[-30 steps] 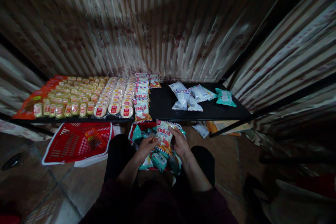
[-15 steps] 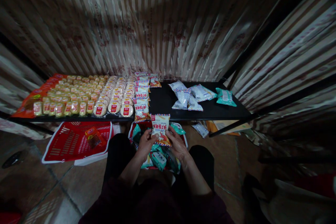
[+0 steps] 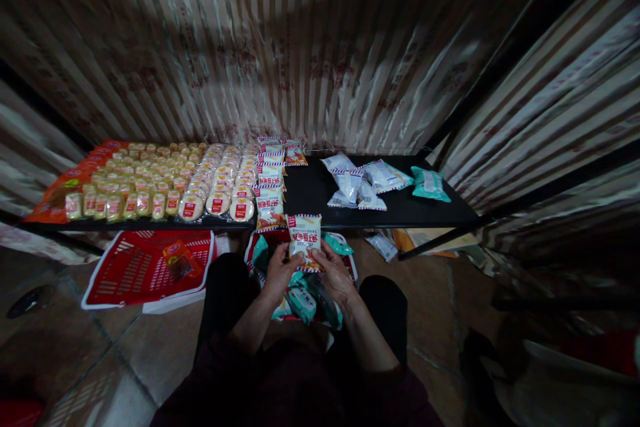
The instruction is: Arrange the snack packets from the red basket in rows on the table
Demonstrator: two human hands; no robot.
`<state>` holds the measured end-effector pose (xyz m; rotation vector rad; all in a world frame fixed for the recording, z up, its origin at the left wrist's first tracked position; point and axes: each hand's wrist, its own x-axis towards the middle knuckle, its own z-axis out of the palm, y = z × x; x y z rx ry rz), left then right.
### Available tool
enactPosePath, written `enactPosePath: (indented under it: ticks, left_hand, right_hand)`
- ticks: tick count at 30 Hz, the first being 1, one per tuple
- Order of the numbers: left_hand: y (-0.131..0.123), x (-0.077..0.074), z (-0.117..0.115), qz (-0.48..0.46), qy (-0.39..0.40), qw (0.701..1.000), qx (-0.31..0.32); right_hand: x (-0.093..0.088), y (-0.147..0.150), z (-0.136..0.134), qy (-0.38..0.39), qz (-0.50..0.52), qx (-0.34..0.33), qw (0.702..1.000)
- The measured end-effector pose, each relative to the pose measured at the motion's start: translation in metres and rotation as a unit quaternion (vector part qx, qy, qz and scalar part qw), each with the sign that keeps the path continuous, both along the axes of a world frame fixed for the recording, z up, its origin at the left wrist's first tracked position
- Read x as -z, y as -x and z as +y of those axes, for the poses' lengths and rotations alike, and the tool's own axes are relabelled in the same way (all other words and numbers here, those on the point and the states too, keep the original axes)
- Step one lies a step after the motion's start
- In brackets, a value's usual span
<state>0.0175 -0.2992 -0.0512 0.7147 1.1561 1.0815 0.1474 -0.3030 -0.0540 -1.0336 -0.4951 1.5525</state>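
Between my two hands is a white and orange snack packet with red print, held near the front edge of the black shelf. My left hand grips its lower left side, and my right hand grips its lower right side. Below them sits a basket with teal snack packets in it. Just beyond my left hand, a column of matching white and orange packets runs back along the shelf.
Left on the shelf are rows of round wrapped cakes and small yellow wrapped snacks. Several white packets and a teal packet lie to the right. A red basket holding an orange packet stands on the floor.
The packet in my hands has tilted slightly and shifted a little up and left. Both hands still hold it, and the things on the shelf stay in place.
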Motion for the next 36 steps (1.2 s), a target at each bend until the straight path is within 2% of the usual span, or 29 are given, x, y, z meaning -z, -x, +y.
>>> enactPosePath:
  ticks: [9,15,21,28,32,36]
  left_hand:
    - [-0.004,0.001,0.002,-0.002,-0.005,1.0,-0.03]
    - [-0.005,0.003,0.003,-0.003,-0.033,0.998,-0.045]
    - [-0.005,0.002,0.005,0.011,-0.052,0.998,-0.033]
    - [-0.004,-0.006,0.011,0.065,-0.054,0.996,-0.01]
    - [-0.005,-0.008,0.011,0.093,-0.049,0.994,-0.028]
    - [-0.006,-0.003,0.011,0.121,-0.064,0.989,-0.046]
  right_hand:
    - [0.001,-0.001,-0.001,-0.019,-0.013,-0.019,1.0]
    - [0.006,0.001,-0.001,-0.013,-0.02,-0.003,1.0]
    - [0.008,0.003,0.0,-0.025,-0.03,0.007,0.999]
    - [0.008,-0.001,-0.002,-0.019,-0.011,0.014,1.0]
    - [0.007,-0.002,-0.003,-0.022,-0.015,0.006,1.0]
    - [0.006,-0.002,-0.003,-0.027,-0.025,-0.002,0.999]
